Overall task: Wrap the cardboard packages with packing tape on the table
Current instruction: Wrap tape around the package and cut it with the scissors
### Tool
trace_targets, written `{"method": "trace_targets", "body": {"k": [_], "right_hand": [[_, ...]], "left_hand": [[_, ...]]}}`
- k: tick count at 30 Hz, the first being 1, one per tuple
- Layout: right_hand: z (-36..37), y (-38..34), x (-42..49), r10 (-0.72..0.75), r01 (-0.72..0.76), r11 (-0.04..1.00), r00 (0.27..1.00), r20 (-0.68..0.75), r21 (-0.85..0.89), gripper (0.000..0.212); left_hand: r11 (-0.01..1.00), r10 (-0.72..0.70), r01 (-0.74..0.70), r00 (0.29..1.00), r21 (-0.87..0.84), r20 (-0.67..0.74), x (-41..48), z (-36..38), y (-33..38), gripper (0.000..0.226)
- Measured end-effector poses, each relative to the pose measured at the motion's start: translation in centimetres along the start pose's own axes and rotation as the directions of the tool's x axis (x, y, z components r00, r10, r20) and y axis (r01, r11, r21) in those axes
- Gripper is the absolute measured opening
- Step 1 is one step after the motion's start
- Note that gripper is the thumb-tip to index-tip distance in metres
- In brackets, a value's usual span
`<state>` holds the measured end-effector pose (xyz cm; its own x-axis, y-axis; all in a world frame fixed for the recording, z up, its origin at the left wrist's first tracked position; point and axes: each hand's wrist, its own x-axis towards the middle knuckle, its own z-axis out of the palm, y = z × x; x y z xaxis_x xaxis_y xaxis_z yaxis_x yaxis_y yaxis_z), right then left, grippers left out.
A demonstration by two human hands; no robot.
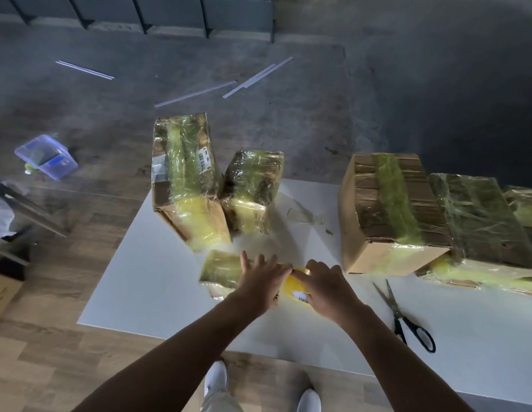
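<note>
Head view: a small flat cardboard package, glossy with yellowish tape, lies near the middle of the white desk. The left hand presses it with straight fingers. The right hand grips a yellow tape roll at the package's right edge. The roll's white label is half hidden and unreadable. Taller taped boxes stand behind, and black scissors lie to the right. Below, the wood floor meets grey concrete.

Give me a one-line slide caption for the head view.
Left hand rests on a small taped package while the right hand grips the yellow tape roll on the white table, scissors nearby.
</note>
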<state>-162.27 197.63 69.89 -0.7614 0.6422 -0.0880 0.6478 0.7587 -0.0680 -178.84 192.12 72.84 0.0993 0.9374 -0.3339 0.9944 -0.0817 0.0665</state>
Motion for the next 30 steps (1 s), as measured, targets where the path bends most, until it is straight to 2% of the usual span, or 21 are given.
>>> {"method": "trace_targets", "body": {"k": [3,7,9,12,16,18,21,23,25,27,30], "right_hand": [[-3.2,0.2,0.5,0.013,-0.010,0.999,0.997,-0.079,0.032,0.076],[-8.9,-0.1,1.2,-0.041,0.059,0.996,0.968,-0.247,0.069,0.080],[-10.6,-0.2,1.4,-0.048,0.078,0.993,0.951,-0.304,0.087,0.083],[-11.1,-0.5,1.4,-0.011,0.081,0.969,0.959,-0.283,0.235,0.079],[-10.3,-0.2,1.8,0.079,0.062,0.916,0.941,-0.330,0.397,0.071],[-9.8,0.0,2.0,0.160,0.033,0.872,0.924,-0.348,0.489,0.069],[-8.4,-0.1,2.6,0.232,0.014,0.802,0.914,-0.332,0.597,0.068],[-7.8,-0.6,3.4,0.276,0.005,0.759,0.903,-0.330,0.651,0.066],[-7.3,-1.1,4.5,0.289,0.005,0.731,0.904,-0.316,0.682,0.063],[-7.0,-1.9,5.3,0.303,-0.002,0.701,0.906,-0.296,0.713,0.062],[-6.4,-2.8,6.3,0.374,-0.034,0.621,0.891,-0.258,0.783,0.062]], "left_hand": [[0.983,0.012,-0.037,0.990,-0.182,-0.140,-0.8,-0.2,-1.9,0.076],[0.891,-0.049,-0.151,0.905,-0.428,-0.422,-1.6,-0.2,-3.2,0.078],[0.802,-0.102,-0.199,0.883,-0.564,-0.458,-1.9,0.0,-3.3,0.079],[0.720,-0.128,-0.256,0.864,-0.645,-0.486,-1.9,0.5,-3.7,0.081],[0.699,-0.086,-0.306,0.861,-0.646,-0.501,-1.7,0.5,-5.0,0.082],[0.743,-0.067,-0.300,0.856,-0.599,-0.512,-1.7,0.7,-6.0,0.081],[0.890,-0.058,-0.202,0.838,-0.408,-0.542,-1.8,0.5,-8.1,0.080],[0.951,-0.032,-0.120,0.880,-0.286,-0.473,-2.1,-0.7,-8.4,0.082],[0.966,-0.078,-0.026,0.921,-0.259,-0.383,-2.2,-1.8,-7.8,0.091],[0.953,-0.182,0.094,0.936,-0.287,-0.301,-1.9,-2.5,-7.2,0.103],[0.927,-0.243,0.149,0.938,-0.345,-0.248,-1.6,-2.9,-7.3,0.101]]}}
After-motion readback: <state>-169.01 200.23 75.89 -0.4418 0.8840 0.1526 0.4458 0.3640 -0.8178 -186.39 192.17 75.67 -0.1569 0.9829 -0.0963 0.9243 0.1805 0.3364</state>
